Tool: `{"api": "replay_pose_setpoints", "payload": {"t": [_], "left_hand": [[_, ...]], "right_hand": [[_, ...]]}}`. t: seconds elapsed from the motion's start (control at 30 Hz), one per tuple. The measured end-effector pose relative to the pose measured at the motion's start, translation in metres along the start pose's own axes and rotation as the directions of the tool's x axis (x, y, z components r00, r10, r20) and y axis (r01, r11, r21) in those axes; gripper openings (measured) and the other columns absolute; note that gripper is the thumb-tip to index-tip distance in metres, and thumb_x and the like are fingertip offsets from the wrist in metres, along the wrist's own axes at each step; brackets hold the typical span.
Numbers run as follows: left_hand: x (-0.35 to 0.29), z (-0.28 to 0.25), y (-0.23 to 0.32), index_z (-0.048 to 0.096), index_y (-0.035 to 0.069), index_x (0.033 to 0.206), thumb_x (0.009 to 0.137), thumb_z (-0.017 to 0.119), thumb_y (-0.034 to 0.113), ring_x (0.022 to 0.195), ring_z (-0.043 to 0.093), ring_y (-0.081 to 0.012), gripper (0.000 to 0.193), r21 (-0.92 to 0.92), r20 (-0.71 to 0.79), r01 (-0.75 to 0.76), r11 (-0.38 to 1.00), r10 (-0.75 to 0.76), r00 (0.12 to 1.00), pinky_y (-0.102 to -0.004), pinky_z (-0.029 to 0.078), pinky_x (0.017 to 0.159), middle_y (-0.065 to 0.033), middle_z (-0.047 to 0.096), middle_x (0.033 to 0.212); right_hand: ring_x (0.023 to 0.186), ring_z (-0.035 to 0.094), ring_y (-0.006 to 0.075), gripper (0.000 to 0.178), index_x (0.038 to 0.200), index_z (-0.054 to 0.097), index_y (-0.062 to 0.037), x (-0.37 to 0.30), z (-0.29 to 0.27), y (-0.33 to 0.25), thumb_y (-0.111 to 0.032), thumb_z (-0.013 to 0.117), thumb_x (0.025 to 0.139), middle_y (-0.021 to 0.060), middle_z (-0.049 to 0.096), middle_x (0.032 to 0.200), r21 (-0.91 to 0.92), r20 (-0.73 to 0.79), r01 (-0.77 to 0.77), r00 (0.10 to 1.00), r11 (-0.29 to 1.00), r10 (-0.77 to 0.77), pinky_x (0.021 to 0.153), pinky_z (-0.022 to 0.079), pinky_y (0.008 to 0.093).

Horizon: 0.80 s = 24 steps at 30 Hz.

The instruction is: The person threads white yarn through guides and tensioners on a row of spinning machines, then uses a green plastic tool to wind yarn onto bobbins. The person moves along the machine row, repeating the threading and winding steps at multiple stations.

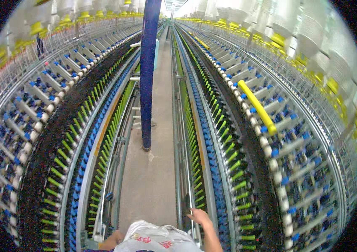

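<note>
My right hand (199, 216) is low in the picture, over the metal rail along the foot of the right spinning machine. Its fingers point left and look slightly apart, with nothing visible in them; I cannot tell if they touch the rail. My left hand (114, 239) shows only in part at the lower edge, beside the left machine's rail, its fingers hidden. Between my hands, a white plastic-like sheet or bag (157, 236) with red print covers my front. Green bobbin tubes (232, 148) stand in long rows on the right machine, with more green tubes (63, 149) on the left.
A grey floor aisle (149, 185) runs between the two machines. A dark blue post (147, 75) with white pegs stands in it, left of centre. On the right machine's top lies a yellow tube (256, 107). White yarn packages (313, 31) hang overhead at both sides.
</note>
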<state>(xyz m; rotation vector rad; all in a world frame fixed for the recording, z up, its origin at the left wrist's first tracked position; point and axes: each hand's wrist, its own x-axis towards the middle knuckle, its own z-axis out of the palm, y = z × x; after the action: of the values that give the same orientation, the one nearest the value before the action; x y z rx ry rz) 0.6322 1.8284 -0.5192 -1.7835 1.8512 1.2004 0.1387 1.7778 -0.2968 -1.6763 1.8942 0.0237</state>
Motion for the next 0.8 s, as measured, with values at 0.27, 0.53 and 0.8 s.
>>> {"api": "replay_pose_setpoints", "payload": {"t": [0.27,0.53,0.8], "left_hand": [[0.215,-0.221,0.095,0.066,0.006,0.099,0.076,0.065,0.035,0.095,0.063,-0.0288,0.037,0.031,-0.059,0.297,0.954,-0.295,0.954,-0.0419,0.049,0.083,-0.0160,0.066,0.099],[0.493,-0.535,0.359,0.049,0.007,0.130,0.089,0.045,0.030,0.132,0.031,-0.0330,0.047,0.985,-0.139,0.010,0.172,0.754,0.642,-0.0494,0.016,0.109,-0.0186,0.035,0.142],[0.729,-0.680,0.500,0.062,0.003,0.109,0.085,0.052,0.027,0.097,0.060,-0.0378,0.035,0.970,0.167,-0.163,0.180,-0.006,0.986,-0.0553,0.047,0.081,-0.0167,0.063,0.107]], "right_hand": [[0.093,0.059,0.0377,0.045,0.118,0.050,-0.0032,0.300,-0.144,-0.073,-0.034,0.055,0.086,0.0211,0.063,0.097,-0.079,-0.009,0.320,0.947,0.944,-0.321,0.077,0.049,0.0452],[0.088,0.062,0.0379,0.048,0.122,0.052,-0.0065,0.465,-0.295,-0.071,-0.037,0.057,0.085,0.0236,0.064,0.093,0.270,0.066,0.022,0.997,0.963,-0.041,0.076,0.049,0.0441],[0.091,0.062,0.0362,0.042,0.110,0.059,-0.0029,0.657,-0.395,0.010,-0.033,0.065,0.081,0.0211,0.064,0.096,0.259,-0.022,-0.322,0.941,0.911,0.338,0.078,0.050,0.0401]]}}
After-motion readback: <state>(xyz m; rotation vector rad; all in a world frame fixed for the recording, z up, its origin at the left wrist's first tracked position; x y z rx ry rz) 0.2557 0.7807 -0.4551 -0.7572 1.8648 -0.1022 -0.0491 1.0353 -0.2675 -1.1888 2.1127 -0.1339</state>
